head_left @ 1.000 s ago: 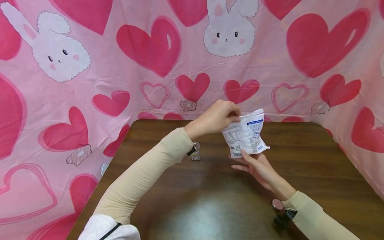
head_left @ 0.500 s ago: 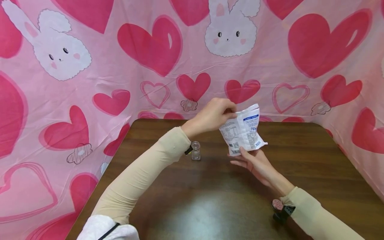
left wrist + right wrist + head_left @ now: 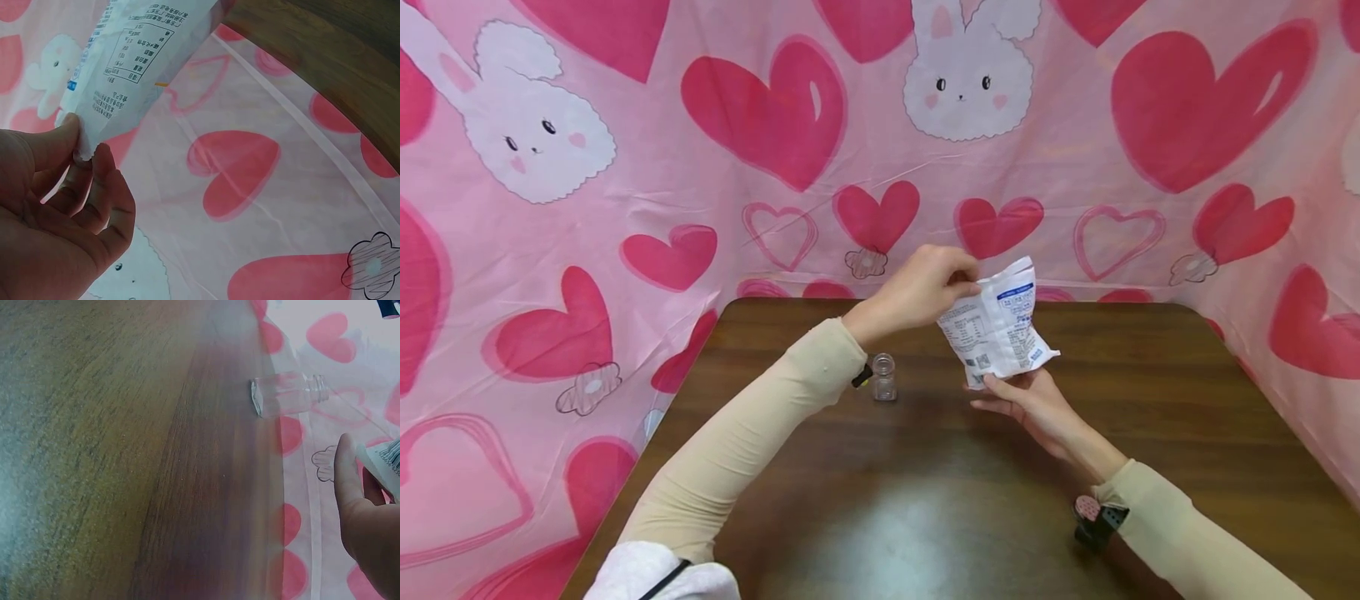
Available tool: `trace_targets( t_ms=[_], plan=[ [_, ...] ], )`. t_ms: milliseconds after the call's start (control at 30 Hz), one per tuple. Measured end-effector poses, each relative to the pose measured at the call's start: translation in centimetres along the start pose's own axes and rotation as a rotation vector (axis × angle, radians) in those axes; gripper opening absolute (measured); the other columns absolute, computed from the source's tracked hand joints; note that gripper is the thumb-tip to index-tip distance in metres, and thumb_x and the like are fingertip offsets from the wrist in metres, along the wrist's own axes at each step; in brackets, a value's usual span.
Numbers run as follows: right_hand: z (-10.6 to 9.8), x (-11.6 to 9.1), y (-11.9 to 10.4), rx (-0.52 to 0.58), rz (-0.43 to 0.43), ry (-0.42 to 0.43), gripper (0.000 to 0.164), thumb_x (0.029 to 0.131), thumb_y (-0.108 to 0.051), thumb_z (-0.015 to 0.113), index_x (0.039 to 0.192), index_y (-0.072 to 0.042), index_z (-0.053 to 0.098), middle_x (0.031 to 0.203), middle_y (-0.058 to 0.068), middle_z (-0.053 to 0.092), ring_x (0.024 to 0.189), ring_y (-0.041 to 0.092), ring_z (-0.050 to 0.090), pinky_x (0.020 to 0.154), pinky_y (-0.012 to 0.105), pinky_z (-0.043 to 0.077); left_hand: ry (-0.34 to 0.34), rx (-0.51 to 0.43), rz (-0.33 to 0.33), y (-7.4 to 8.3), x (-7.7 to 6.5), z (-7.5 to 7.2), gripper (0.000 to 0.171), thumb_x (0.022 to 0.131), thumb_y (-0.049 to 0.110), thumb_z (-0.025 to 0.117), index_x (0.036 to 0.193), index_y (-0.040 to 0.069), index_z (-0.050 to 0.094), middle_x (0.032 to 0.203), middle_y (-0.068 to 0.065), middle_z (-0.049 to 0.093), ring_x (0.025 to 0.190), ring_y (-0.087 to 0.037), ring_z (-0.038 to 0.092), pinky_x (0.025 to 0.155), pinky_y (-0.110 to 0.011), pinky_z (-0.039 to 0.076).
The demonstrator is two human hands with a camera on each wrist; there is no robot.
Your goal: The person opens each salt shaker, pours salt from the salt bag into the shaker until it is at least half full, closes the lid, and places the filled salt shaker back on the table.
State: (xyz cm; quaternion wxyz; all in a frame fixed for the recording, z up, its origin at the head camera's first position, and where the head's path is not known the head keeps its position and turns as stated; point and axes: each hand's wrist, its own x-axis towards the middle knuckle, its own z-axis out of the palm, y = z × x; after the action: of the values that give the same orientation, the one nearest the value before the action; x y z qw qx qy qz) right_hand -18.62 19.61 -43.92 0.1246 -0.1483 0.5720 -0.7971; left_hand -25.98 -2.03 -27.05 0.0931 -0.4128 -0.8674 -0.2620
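Observation:
A white printed packet point(image 3: 992, 325) with a blue band is held up above the table, tilted. Its upper left corner is pinched by my left hand point(image 3: 917, 287); the left wrist view shows thumb and fingertips on the edge of the packet point(image 3: 134, 62). From below, my right hand point(image 3: 1041, 412) grips the bottom edge, thumb in front and fingers behind. In the right wrist view only a corner of the packet point(image 3: 387, 462) shows beside the right hand point(image 3: 369, 519). Whether the packet is torn, I cannot tell. A small clear glass bottle point(image 3: 884, 379) stands left of it.
The bottle point(image 3: 284, 395) has a threaded neck; no cap shows on it. Under the hands lies a dark wooden table point(image 3: 865, 467). Pink cloth point(image 3: 760, 167) with hearts and rabbits hangs around its back and sides. A black device point(image 3: 1097, 521) sits on the right wrist.
Both hands and the packet have drifted slightly left and up, and the packet has turned a little. The head view has shifted slightly. Both holds stay the same.

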Motion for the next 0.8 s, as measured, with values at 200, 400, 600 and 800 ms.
trace_targets(
  t_ms=[200, 400, 600, 800],
  plan=[
    [0.1, 0.4, 0.1, -0.022, 0.014, 0.01, 0.038, 0.108, -0.001, 0.057, 0.142, -0.011, 0.048, 0.133, 0.012, 0.066, 0.123, 0.047, 0.063, 0.096, 0.06, 0.051, 0.01, 0.002, -0.015, -0.4, -0.4, -0.2, 0.008, 0.098, 0.012, 0.078, 0.103, 0.007, 0.08, 0.093, -0.002, 0.073, 0.083, -0.014, 0.061, 0.079, -0.023, 0.049],
    [0.2, 0.8, 0.2, -0.038, 0.023, 0.011, 0.04, 0.106, -0.001, 0.06, 0.143, -0.011, 0.048, 0.134, 0.011, 0.065, 0.123, 0.047, 0.063, 0.096, 0.059, 0.052, 0.025, 0.013, -0.017, -1.0, -0.9, -0.3, 0.008, 0.098, 0.013, 0.078, 0.102, 0.007, 0.08, 0.093, -0.002, 0.073, 0.083, -0.014, 0.062, 0.08, -0.023, 0.05],
    [0.4, 1.2, 0.3, -0.046, 0.02, 0.011, 0.041, 0.106, -0.001, 0.061, 0.144, -0.01, 0.048, 0.135, 0.011, 0.065, 0.116, 0.038, 0.069, 0.094, 0.056, 0.055, 0.032, 0.003, -0.02, -1.5, -1.3, -0.5, 0.009, 0.098, 0.013, 0.078, 0.104, 0.006, 0.08, 0.095, -0.003, 0.074, 0.082, -0.013, 0.063, 0.08, -0.024, 0.051],
    [0.4, 1.6, 0.5, -0.057, 0.028, 0.015, 0.044, 0.106, -0.001, 0.061, 0.145, -0.013, 0.046, 0.137, 0.011, 0.063, 0.114, 0.033, 0.071, 0.092, 0.052, 0.057, 0.035, 0.015, -0.026, -1.9, -1.7, -0.6, 0.01, 0.098, 0.013, 0.078, 0.105, 0.006, 0.08, 0.095, -0.003, 0.074, 0.084, -0.014, 0.063, 0.082, -0.025, 0.05]
  ],
)
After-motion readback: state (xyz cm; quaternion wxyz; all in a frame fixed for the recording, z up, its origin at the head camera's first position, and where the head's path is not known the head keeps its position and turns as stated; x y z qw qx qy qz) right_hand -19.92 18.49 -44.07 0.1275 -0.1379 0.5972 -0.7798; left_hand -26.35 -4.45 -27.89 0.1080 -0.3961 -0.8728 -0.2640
